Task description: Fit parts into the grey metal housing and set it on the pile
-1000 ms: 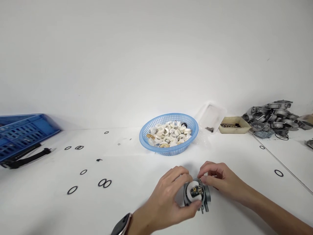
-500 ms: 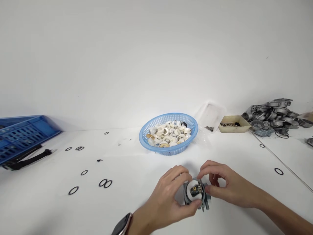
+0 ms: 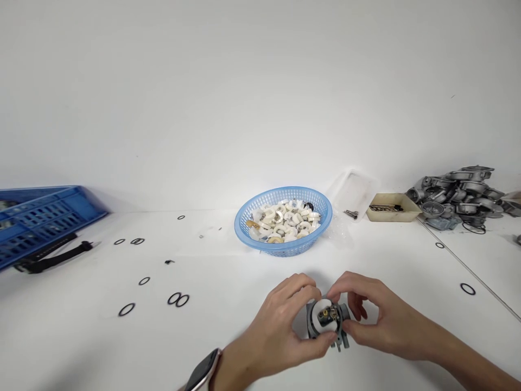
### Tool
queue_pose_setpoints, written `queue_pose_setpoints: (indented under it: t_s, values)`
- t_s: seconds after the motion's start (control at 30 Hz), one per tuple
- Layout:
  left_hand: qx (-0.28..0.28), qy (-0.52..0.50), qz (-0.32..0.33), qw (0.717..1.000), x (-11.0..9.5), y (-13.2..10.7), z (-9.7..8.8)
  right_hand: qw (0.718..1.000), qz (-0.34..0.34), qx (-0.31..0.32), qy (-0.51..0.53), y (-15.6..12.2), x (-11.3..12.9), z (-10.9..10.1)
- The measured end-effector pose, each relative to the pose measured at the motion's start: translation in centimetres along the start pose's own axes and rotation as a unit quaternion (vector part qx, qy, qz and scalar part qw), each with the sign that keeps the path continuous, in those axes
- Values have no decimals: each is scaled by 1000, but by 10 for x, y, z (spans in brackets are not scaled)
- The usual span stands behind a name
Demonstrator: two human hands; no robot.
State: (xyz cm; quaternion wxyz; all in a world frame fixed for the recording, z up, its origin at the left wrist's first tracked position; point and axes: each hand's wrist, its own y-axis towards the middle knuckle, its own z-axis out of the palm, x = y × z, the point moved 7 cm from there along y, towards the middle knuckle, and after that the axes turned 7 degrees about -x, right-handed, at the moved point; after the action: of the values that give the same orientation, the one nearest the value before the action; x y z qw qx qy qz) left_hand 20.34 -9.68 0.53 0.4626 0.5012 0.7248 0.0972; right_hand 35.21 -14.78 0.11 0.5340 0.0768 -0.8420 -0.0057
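Note:
A small grey metal carburetor body (image 3: pixel 328 321) with a white float and a brass centre sits near the front of the white table (image 3: pixel 228 282). My left hand (image 3: pixel 280 326) grips it from the left, thumb below and fingers over the top. My right hand (image 3: pixel 370 317) pinches its upper right side with thumb and forefinger. A watch (image 3: pixel 203 372) is on my left wrist.
A blue basket (image 3: pixel 321 206) of white floats stands behind the hands. Right of it are a clear bag (image 3: pixel 352 193), a beige tray (image 3: pixel 393 209) and a heap of metal covers (image 3: pixel 459 193). Black O-rings (image 3: pixel 178 299) lie scattered at the left, near a blue crate (image 3: pixel 40 217) and a black strap (image 3: pixel 57 256).
My right hand has shifted its fingers from the top of the carburetor body to its right side. The part has turned slightly in both hands. The view has drifted a little.

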Motion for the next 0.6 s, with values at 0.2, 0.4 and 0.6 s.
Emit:
queue_pose_setpoints:
  t_s: [0.2, 0.4, 0.6]
  values:
    - [-1, 10, 6, 1000, -1, 1, -1, 1000, -9, -8, -7, 0, -2, 1]
    - [1, 25, 17, 1000, -2, 1, -1, 1000, -19, -19, -6, -2, -5, 3]
    - [0, 21, 17, 1000, -2, 1, -1, 999, -28, -22, 0, 0, -7, 4]
